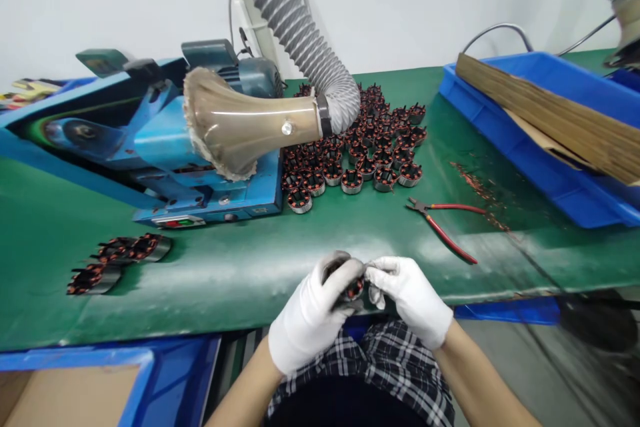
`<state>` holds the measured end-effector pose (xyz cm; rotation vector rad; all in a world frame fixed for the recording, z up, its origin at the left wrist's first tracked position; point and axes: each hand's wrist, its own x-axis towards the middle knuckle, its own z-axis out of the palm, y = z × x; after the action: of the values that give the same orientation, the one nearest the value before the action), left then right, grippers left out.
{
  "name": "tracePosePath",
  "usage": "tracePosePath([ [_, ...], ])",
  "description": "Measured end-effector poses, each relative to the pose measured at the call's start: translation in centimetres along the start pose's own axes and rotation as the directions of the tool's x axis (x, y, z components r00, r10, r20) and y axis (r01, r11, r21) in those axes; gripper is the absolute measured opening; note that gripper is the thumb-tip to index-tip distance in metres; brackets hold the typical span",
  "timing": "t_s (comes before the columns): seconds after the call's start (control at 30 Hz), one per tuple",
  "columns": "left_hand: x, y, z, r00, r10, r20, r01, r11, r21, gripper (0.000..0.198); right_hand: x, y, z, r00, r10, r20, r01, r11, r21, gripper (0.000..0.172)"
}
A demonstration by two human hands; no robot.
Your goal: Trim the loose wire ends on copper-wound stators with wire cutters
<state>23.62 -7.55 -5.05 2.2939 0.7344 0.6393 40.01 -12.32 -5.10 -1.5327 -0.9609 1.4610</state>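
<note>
My left hand (320,310), in a white glove with dirty fingertips, is closed around a motor stator (355,290) at the table's front edge. Its copper windings show between the fingers; the rest of it is hidden. Right beside it, my gloved right hand (407,293) pinches at the stator's side, and what lies between those fingertips is too small to make out. Red-handled cutting pliers (443,220) lie with their jaws apart on the green tabletop, beyond my right hand. Many similar stators (351,180) stand grouped at the back, and several more stators (95,278) sit at the left.
A blue machine (210,203) stands at the left, with a suction hood (265,121) and grey hose (300,20) above it. Copper wire scraps (473,180) lie near a blue tray (520,167) holding cardboard (550,117). A blue bin (145,360) is below left.
</note>
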Motion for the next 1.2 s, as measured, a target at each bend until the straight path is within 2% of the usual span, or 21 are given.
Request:
tracePosePath([
  [0.07, -0.1, -0.6, 0.6, 0.999, 0.021, -0.035, -0.015, 0.988, 0.151, 0.051, 0.8, 0.6, -0.3, 0.991, 0.043, 0.125, -0.045, 0.999, 0.012, 0.030],
  [0.13, 0.0, -1.1, 0.9, 1.000, -0.029, -0.005, 0.029, 0.984, 0.174, 0.046, 1.6, 0.7, -0.6, 0.984, 0.042, 0.172, -0.031, 0.997, -0.067, 0.028],
  [0.2, 0.4, -1.6, 0.8, 0.991, -0.130, 0.036, 0.123, 0.982, 0.145, 0.041, 2.4, 0.2, -0.9, 0.983, 0.019, 0.183, 0.011, 0.987, -0.160, 0.022],
  [0.3, 0.9, -2.3, 0.3, 0.975, -0.198, 0.102, 0.182, 0.973, 0.142, 0.052, 3.1, -1.3, -1.8, 0.972, -0.080, 0.220, 0.150, 0.934, -0.324, 0.012],
  [0.33, 0.9, -2.5, 0.1, 0.973, -0.194, 0.123, 0.176, 0.974, 0.143, 0.053, 3.2, -1.9, -2.4, 0.956, -0.135, 0.262, 0.239, 0.877, -0.418, 0.013],
  [0.4, 0.8, -3.0, -0.3, 0.971, -0.187, 0.147, 0.167, 0.976, 0.136, 0.053, 3.1, -2.9, -4.3, 0.901, -0.193, 0.389, 0.407, 0.688, -0.600, 0.021],
  [0.47, 0.5, -3.1, -0.7, 0.969, -0.199, 0.146, 0.181, 0.975, 0.127, 0.054, 2.8, -3.3, -7.1, 0.878, -0.157, 0.453, 0.465, 0.510, -0.724, 0.030],
  [0.53, 0.3, -2.8, -1.0, 0.968, -0.211, 0.140, 0.196, 0.974, 0.113, 0.060, 2.5, -3.1, -10.3, 0.937, -0.131, 0.323, 0.348, 0.427, -0.835, 0.030],
  [0.57, 0.3, -2.5, -1.1, 0.970, -0.209, 0.126, 0.196, 0.975, 0.106, 0.062, 2.5, -2.7, -11.7, 0.966, -0.171, 0.191, 0.243, 0.368, -0.898, 0.029],
  [0.6, 0.4, -2.1, -1.2, 0.972, -0.206, 0.109, 0.195, 0.975, 0.107, 0.061, 2.5, -2.2, -12.9, 0.967, -0.253, 0.035, 0.110, 0.290, -0.951, 0.029],
  [0.67, 0.8, -1.3, -1.1, 0.974, -0.209, 0.093, 0.194, 0.970, 0.144, 0.046, 2.8, -0.8, -14.2, 0.892, -0.422, -0.163, -0.122, 0.121, -0.985, 0.050],
  [0.73, 1.4, -0.5, -0.7, 0.966, -0.227, 0.124, 0.198, 0.957, 0.211, 0.023, 3.1, 0.5, -14.1, 0.829, -0.518, -0.209, -0.254, -0.016, -0.967, 0.066],
  [0.8, 1.9, -0.1, -0.3, 0.951, -0.252, 0.182, 0.197, 0.942, 0.273, 0.016, 3.3, 1.5, -13.1, 0.813, -0.535, -0.227, -0.317, -0.081, -0.945, 0.064],
  [0.87, 2.1, 0.2, 0.0, 0.940, -0.272, 0.206, 0.199, 0.928, 0.315, 0.018, 3.4, 1.8, -11.9, 0.810, -0.513, -0.284, -0.358, -0.048, -0.933, 0.058],
  [0.93, 2.1, 0.5, 0.4, 0.936, -0.284, 0.208, 0.205, 0.919, 0.336, 0.019, 3.0, 1.8, -10.8, 0.806, -0.457, -0.376, -0.375, 0.096, -0.922, 0.050],
  [1.03, 1.9, 0.9, 0.9, 0.929, -0.308, 0.206, 0.229, 0.914, 0.334, 0.020, 1.3, 1.4, -9.0, 0.744, -0.355, -0.565, -0.362, 0.497, -0.789, 0.037],
  [1.07, 1.8, 1.0, 1.1, 0.927, -0.317, 0.201, 0.240, 0.913, 0.331, 0.019, 0.3, 1.3, -8.3, 0.756, -0.281, -0.592, -0.313, 0.638, -0.703, 0.037],
  [1.1, 1.7, 1.1, 1.3, 0.925, -0.325, 0.198, 0.250, 0.911, 0.329, 0.019, -0.8, 1.3, -7.5, 0.810, -0.172, -0.561, -0.254, 0.759, -0.599, 0.038],
  [1.13, 1.7, 1.1, 1.4, 0.924, -0.329, 0.193, 0.256, 0.909, 0.328, 0.019, -2.0, 1.2, -6.7, 0.890, -0.047, -0.454, -0.200, 0.854, -0.480, 0.036],
  [1.17, 1.7, 1.2, 1.5, 0.924, -0.331, 0.190, 0.258, 0.909, 0.328, 0.018, -3.1, 1.2, -5.9, 0.955, 0.073, -0.288, -0.183, 0.909, -0.374, 0.035],
  [1.2, 1.7, 1.1, 1.5, 0.925, -0.329, 0.190, 0.256, 0.909, 0.329, 0.018, -4.1, 1.3, -5.1, 0.978, 0.161, -0.135, -0.196, 0.929, -0.314, 0.033],
])
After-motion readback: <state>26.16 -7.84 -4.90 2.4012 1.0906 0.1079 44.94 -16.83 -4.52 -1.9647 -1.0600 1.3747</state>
